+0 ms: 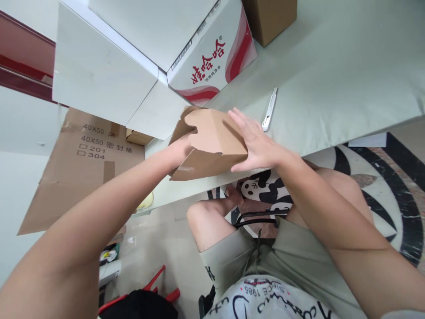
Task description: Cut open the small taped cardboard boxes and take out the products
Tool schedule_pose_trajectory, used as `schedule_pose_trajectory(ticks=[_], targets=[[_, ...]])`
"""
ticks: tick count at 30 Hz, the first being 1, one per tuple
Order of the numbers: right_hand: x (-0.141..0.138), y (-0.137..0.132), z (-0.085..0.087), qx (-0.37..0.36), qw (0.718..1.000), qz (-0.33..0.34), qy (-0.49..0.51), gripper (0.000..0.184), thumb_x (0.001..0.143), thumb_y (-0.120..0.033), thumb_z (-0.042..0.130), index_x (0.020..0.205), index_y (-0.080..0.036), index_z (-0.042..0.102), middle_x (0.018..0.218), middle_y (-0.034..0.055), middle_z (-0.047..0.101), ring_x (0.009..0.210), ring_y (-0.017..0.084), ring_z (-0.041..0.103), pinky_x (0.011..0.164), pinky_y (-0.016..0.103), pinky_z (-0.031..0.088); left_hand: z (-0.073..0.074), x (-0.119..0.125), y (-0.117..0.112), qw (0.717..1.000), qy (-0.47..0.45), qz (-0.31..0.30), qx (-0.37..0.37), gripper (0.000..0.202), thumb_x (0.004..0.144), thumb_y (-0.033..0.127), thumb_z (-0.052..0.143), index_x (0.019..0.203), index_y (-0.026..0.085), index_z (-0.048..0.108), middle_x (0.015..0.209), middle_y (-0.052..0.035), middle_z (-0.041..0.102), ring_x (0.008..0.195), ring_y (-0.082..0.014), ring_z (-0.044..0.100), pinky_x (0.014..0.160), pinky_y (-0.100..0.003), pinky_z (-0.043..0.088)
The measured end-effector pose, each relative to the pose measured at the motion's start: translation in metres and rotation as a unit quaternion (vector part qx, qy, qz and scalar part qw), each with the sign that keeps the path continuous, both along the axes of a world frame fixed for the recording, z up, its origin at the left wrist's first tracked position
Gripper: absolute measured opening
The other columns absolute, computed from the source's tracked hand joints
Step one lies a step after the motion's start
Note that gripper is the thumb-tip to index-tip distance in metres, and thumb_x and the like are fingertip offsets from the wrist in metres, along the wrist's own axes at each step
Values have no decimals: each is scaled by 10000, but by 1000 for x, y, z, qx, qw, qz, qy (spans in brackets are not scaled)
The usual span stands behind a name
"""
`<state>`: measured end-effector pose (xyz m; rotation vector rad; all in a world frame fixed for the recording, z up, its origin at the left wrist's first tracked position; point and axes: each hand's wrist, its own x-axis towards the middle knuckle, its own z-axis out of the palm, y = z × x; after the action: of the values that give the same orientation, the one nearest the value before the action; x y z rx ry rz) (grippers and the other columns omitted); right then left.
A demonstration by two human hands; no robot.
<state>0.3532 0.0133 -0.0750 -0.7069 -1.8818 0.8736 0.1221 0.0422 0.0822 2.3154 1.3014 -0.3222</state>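
Observation:
A small brown cardboard box point(219, 163) lies on its side at the table's front edge, its flaps spread at the left end. My left hand point(186, 148) reaches in through that open end, and its fingers are hidden inside. Against the box's closed right end rests my right hand point(257, 144), with fingers and thumb spread apart along the cardboard. Just beyond the right hand, a white utility knife point(270, 109) lies on the pale table cover. Whether its blade is out I cannot tell.
A white carton with red lettering point(212, 57) stands behind the box, its white flaps folded out leftward. Another brown box point(272, 20) is at the back. A large printed cardboard piece point(83, 164) stands at left. The pale green table point(348, 79) ends just before my knees.

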Motion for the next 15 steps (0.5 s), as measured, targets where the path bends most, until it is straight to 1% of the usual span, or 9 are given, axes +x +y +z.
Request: schedule_pose_trajectory(ticks=[2, 3, 4, 6, 9, 10, 12, 14, 15], targets=[[1, 1, 0, -9, 1000, 12, -11, 1404, 610, -865, 779, 1709, -322, 95, 1737, 158, 232, 1594, 495, 210, 1243, 758, 213, 16, 0, -6, 1000, -5, -15, -22, 372, 908, 521, 704, 918, 149, 701, 981, -81, 725, 944, -247, 685, 937, -462, 611], [0, 2, 0, -13, 1000, 20, -13, 1401, 610, -856, 788, 1709, -323, 101, 1721, 162, 269, 1571, 498, 261, 1237, 753, 239, 24, 2, -10, 999, -10, -19, -28, 391, 858, 551, 726, 879, 163, 685, 965, -83, 720, 940, -261, 680, 936, -470, 607], [-1, 1, 0, -15, 999, 27, -15, 1393, 612, -847, 796, 1707, -326, 110, 1706, 164, 296, 1548, 498, 303, 1230, 747, 264, 31, 5, -14, 999, -18, -17, -28, 416, 808, 574, 752, 889, 175, 670, 995, -91, 717, 960, -276, 680, 934, -473, 605], [-3, 0, 1, -16, 999, 36, -13, 1379, 615, -830, 808, 1703, -336, 119, 1703, 160, 303, 1524, 494, 343, 1218, 737, 303, 45, 7, -22, 998, -50, -1, -26, 498, 727, 587, 808, 989, 200, 636, 1148, -113, 696, 1041, -296, 686, 934, -460, 607], [0, 0, 1, -14, 999, 31, -14, 1378, 617, -828, 808, 1702, -340, 112, 1721, 150, 273, 1527, 492, 339, 1213, 731, 321, 70, -1, -35, 995, -89, 32, -11, 565, 726, 557, 826, 1121, 255, 558, 1310, -115, 623, 1078, -263, 682, 892, -404, 620], [2, 2, 0, -16, 999, 25, -19, 1381, 618, -833, 802, 1704, -337, 107, 1725, 149, 266, 1533, 495, 329, 1216, 733, 317, 79, -8, -39, 995, -95, 36, 4, 544, 750, 537, 818, 1134, 270, 540, 1304, -104, 615, 1055, -239, 674, 866, -385, 619], [8, 5, -4, -29, 999, 11, -40, 1398, 621, -837, 794, 1709, -324, 82, 1727, 156, 261, 1536, 500, 322, 1221, 739, 304, 100, -24, -47, 992, -105, 32, 69, 500, 785, 517, 816, 1116, 287, 521, 1199, -68, 621, 1002, -205, 641, 828, -359, 600], [12, 10, -11, -51, 996, 1, -74, 1435, 609, -818, 810, 1713, -299, 54, 1730, 173, 252, 1540, 510, 314, 1223, 746, 291, 119, -41, -54, 976, -136, 27, 167, 530, 783, 567, 832, 1092, 286, 507, 1096, -32, 609, 992, -195, 613, 863, -375, 570], [14, 12, -16, -64, 993, -5, -94, 1438, 611, -796, 820, 1713, -285, 51, 1732, 183, 245, 1546, 515, 303, 1225, 753, 279, 126, -48, -57, 962, -158, 24, 222, 582, 767, 632, 829, 1092, 279, 500, 1070, -19, 592, 1008, -200, 612, 911, -404, 554]])
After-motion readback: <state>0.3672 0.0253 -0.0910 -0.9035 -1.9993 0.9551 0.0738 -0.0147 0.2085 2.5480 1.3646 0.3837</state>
